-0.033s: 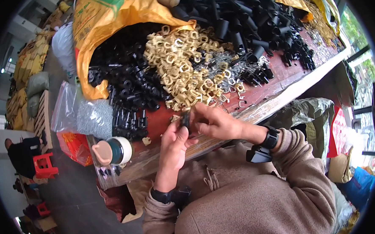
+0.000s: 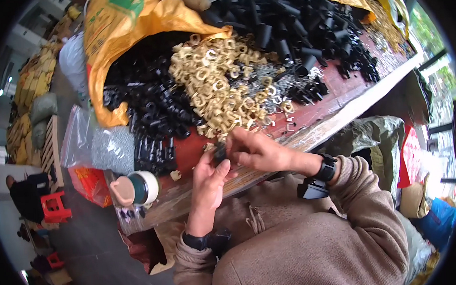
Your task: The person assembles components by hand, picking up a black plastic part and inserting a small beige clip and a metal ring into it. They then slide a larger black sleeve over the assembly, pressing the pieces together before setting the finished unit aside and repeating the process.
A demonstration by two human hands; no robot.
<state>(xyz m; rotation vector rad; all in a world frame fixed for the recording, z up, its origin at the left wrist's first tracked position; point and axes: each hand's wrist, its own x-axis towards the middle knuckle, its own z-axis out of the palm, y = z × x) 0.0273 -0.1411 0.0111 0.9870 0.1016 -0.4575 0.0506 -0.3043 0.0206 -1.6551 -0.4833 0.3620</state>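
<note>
Near the table's front edge, my left hand (image 2: 208, 182) is closed round a small black plastic part (image 2: 220, 153), held between thumb and fingers. My right hand (image 2: 259, 150) meets it from the right. Its bent fingers are closed at the part's upper end, where a bit of cream colour shows. Whether those fingers grip the black part or a small piece on it is hidden. Just beyond both hands lies a heap of cream plastic clips (image 2: 220, 86). Left of that heap are black plastic fittings (image 2: 156, 107), several of them lined up (image 2: 154, 154) near the edge.
Black tubes (image 2: 289, 26) are piled at the back, with small metal pieces (image 2: 266, 78) beside the clips. An orange woven sack (image 2: 99, 51) spills over the left side. A bag of small grey pieces (image 2: 114, 148) and a lidded cup (image 2: 143, 187) stand near the left corner.
The view has shifted slightly. The black part, upright earlier, now sits more tilted in my left hand, and my right fingers have closed in over its top.
</note>
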